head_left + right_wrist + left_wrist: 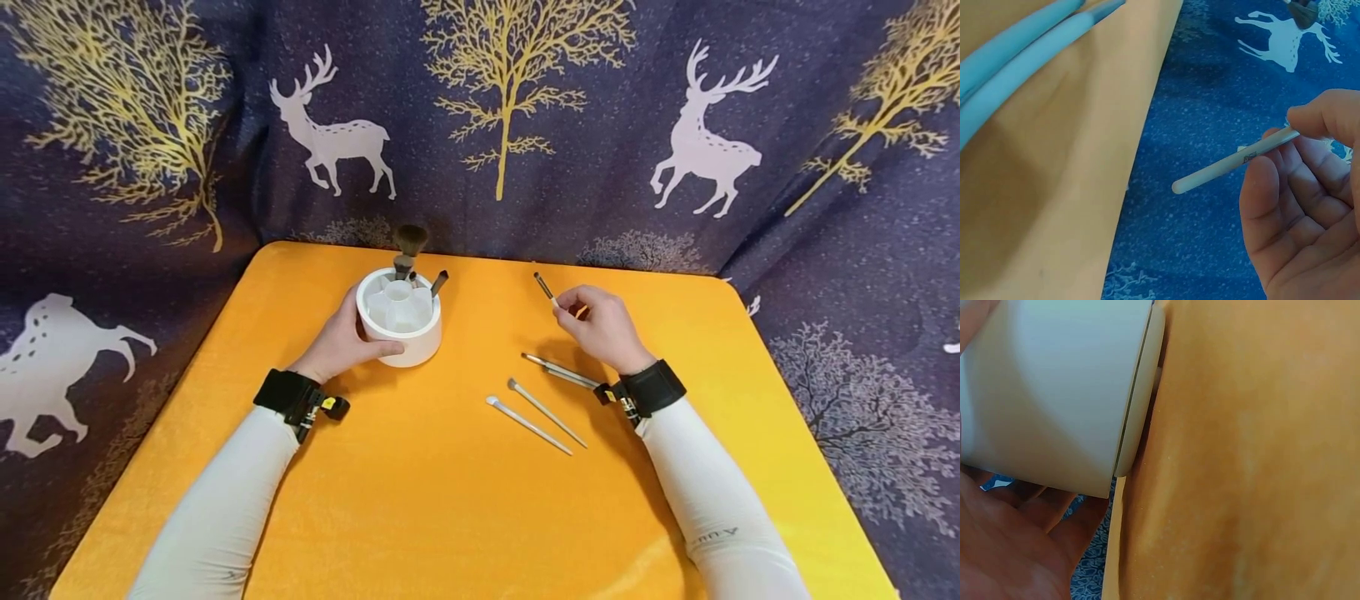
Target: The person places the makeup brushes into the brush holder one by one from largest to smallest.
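Observation:
A round white brush holder [412, 346] with several compartments stands at the left of the table; my left hand [337, 343] grips its side, thumb across the front. In the left wrist view, the fingers curve under and behind the holder's white wall [1054, 394]. A large fluffy makeup brush [411, 240] and a smaller dark-tipped brush [440, 283] stick up from it. To the right, my right hand [602, 329] pinches a makeup brush [544, 287], dark end pointing away. The right wrist view shows the brush's pale handle [1222, 168] between thumb and fingers, its rounded end free.
Two slim brushes lie side by side in mid-table, a white-tipped brush [528, 426] and a grey-tipped brush [547, 412]. More pale-handled brushes [566, 373] lie below the right hand. An orange cloth covers the table [375, 508]. A dark patterned curtain [450, 167] hangs behind it.

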Demonstrator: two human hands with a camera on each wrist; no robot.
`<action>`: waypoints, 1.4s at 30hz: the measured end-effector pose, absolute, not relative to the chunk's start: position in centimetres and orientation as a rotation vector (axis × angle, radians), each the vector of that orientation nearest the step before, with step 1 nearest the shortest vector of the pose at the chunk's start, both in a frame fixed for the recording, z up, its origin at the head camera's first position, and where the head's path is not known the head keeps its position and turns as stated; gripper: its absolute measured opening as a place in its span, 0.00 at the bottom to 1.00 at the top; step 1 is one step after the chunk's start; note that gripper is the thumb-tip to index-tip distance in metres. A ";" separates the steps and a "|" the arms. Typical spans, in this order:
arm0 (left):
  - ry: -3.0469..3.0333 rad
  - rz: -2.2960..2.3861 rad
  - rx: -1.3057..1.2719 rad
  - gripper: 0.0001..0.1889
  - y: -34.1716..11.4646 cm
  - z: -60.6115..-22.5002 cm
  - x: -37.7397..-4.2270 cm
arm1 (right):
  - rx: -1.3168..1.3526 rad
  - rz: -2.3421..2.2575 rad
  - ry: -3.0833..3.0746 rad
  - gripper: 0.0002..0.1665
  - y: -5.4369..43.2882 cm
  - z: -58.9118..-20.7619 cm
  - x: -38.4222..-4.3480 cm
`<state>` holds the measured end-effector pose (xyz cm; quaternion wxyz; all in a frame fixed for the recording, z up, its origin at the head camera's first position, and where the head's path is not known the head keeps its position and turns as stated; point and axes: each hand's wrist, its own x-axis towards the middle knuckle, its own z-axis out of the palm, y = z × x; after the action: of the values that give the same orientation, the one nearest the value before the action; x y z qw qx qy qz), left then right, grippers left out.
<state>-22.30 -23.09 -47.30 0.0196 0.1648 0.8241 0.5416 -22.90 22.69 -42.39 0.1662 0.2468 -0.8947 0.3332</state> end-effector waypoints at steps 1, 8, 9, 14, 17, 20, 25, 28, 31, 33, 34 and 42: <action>2.557 1.675 0.508 0.66 -23.1 -47.3 -22.3 | 0.703 0.951 -2.540 0.02 22.6 -42.3 -23.0; 2.552 1.669 0.498 0.67 -23.0 -47.3 -22.5 | 0.720 1.005 -2.498 0.03 21.4 -41.6 -23.2; 2.555 1.669 0.501 0.66 -23.0 -47.3 -22.5 | 0.725 1.017 -2.492 0.03 21.3 -41.5 -23.2; 2.567 1.651 0.499 0.66 -22.9 -47.4 -22.5 | 0.738 1.068 -2.475 0.04 20.6 -41.2 -23.2; 2.572 1.634 0.483 0.67 -22.8 -47.4 -22.5 | 0.747 1.087 -2.461 0.05 20.2 -41.2 -23.2; 2.578 1.623 0.471 0.68 -22.7 -47.4 -22.4 | 0.764 1.106 -2.440 0.05 19.9 -41.0 -23.2; 2.573 1.634 0.482 0.68 -22.8 -47.5 -22.6 | 0.783 1.124 -2.417 0.05 19.3 -40.8 -23.2; 2.563 1.649 0.491 0.67 -22.8 -47.5 -22.6 | 0.791 1.133 -2.405 0.05 19.0 -40.6 -23.3; 2.559 1.656 0.490 0.67 -22.8 -47.5 -22.6 | 0.795 1.145 -2.390 0.05 18.6 -40.5 -23.4; 2.565 1.651 0.485 0.67 -22.9 -47.4 -22.6 | 0.794 1.157 -2.379 0.06 18.2 -40.4 -23.4; 2.568 1.647 0.484 0.68 -23.0 -47.4 -22.6 | 0.795 1.160 -2.373 0.06 18.1 -40.3 -23.5; 2.579 1.650 0.480 0.67 -23.3 -47.6 -22.5 | 0.831 1.184 -2.327 0.06 16.9 -40.1 -24.0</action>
<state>-22.50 -23.26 -47.56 0.0214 0.1548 0.8321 0.5322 -24.03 16.90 -40.09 0.1997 0.2972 -0.8322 0.4234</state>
